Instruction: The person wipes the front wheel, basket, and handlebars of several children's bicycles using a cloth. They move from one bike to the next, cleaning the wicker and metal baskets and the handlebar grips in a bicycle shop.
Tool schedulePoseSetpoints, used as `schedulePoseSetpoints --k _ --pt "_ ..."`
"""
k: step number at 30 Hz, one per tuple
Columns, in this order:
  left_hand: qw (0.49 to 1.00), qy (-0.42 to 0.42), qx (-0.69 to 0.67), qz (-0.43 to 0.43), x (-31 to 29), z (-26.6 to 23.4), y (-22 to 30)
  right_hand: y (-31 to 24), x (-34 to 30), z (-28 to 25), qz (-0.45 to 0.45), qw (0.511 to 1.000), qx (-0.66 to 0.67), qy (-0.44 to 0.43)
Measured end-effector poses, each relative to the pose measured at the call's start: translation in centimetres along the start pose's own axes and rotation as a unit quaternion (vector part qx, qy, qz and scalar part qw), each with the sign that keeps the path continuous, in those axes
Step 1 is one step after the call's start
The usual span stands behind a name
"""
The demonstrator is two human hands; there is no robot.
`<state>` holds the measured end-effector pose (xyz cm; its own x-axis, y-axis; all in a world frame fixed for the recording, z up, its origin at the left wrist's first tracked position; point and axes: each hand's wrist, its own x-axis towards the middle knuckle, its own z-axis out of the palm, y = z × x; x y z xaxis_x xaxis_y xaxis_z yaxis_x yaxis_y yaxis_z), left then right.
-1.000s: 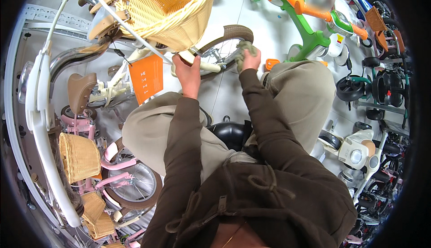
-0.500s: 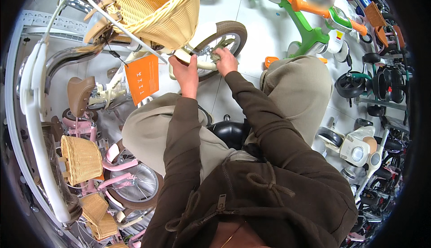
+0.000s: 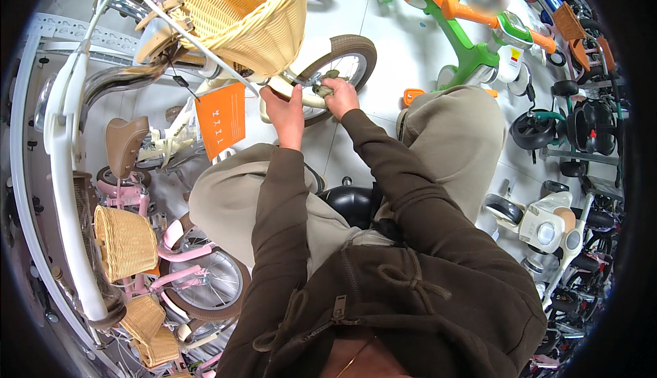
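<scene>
Below the wicker basket [image 3: 239,18], woven inside showing, your left hand [image 3: 283,112] grips the cream bicycle [image 3: 313,101], your right hand [image 3: 341,97] a cloth [image 3: 321,91].

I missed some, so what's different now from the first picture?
The right hand moved left, carrying the greenish cloth from the front tire's outer edge to the cream fork. It kept hold of it. The left hand stayed below the wicker basket.

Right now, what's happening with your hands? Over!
Left hand at cream fork. Right hand clutching greenish cloth by the wheel. Wicker basket and orange tag close by left hand.
</scene>
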<state>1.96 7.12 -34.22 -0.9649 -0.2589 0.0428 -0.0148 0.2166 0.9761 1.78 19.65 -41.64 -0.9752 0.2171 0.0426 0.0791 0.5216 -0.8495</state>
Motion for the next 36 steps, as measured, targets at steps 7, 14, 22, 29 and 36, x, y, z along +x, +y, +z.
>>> schedulePoseSetpoints --k 7,14,22,29,36 --pt "1.000 -0.011 0.008 0.004 -0.1 -0.3 -0.1 4.7 0.2 -1.9 0.293 0.916 0.165 0.218" --pt "1.000 -0.004 0.014 0.026 0.0 -0.2 -0.2 5.4 2.7 -0.6 0.159 0.937 0.209 0.230" --pt "0.999 -0.002 0.021 0.041 -0.1 -0.3 -0.2 4.0 0.6 0.5 0.146 0.984 0.068 0.078" --pt "0.999 -0.002 0.012 0.034 -0.1 -0.2 -0.5 -1.8 -0.7 -0.8 0.087 0.995 0.057 -0.003" --pt "0.993 0.022 0.020 0.114 0.3 0.4 -2.2 -2.6 -1.9 -0.8 0.054 0.997 0.044 0.029"
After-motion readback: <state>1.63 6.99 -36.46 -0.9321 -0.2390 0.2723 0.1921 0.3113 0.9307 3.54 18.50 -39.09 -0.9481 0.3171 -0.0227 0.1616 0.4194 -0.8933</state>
